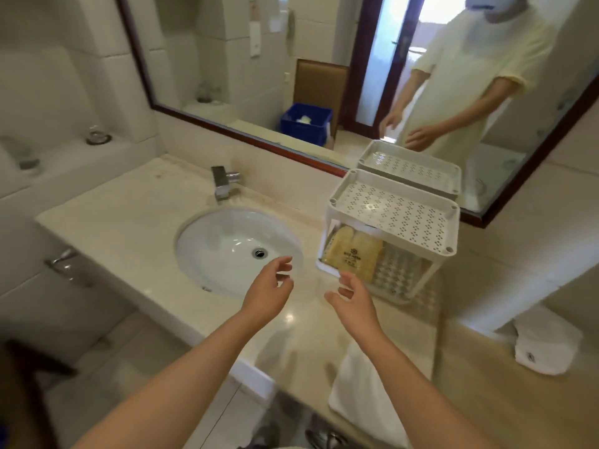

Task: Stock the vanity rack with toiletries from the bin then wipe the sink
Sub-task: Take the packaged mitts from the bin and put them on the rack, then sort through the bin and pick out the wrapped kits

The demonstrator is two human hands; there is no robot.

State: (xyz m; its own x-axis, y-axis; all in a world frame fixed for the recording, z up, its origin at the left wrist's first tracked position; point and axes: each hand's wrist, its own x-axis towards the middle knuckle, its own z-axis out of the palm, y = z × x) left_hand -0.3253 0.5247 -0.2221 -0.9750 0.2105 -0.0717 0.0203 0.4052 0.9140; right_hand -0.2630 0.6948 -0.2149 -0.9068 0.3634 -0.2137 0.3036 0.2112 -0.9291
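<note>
Hovering empty, grip released, left hand point(267, 286) and right hand point(352, 298) face a rack point(395, 209) holding packets point(356, 254), print unreadable.

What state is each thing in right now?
Left hand: open, empty.
Right hand: open, empty.
Rack: top bare, bottom holds yellow packets.
Faucet: no water running.
Sink: empty, drain unplugged.
Towel: draped over the counter edge.

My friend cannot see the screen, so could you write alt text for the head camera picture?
Two open hands, left and right, reach over a counter by a white sink and a two-tier rack whose lower shelf holds yellow packets. A white cloth lies at the counter's near edge, and the mirror shows a blue bin.
</note>
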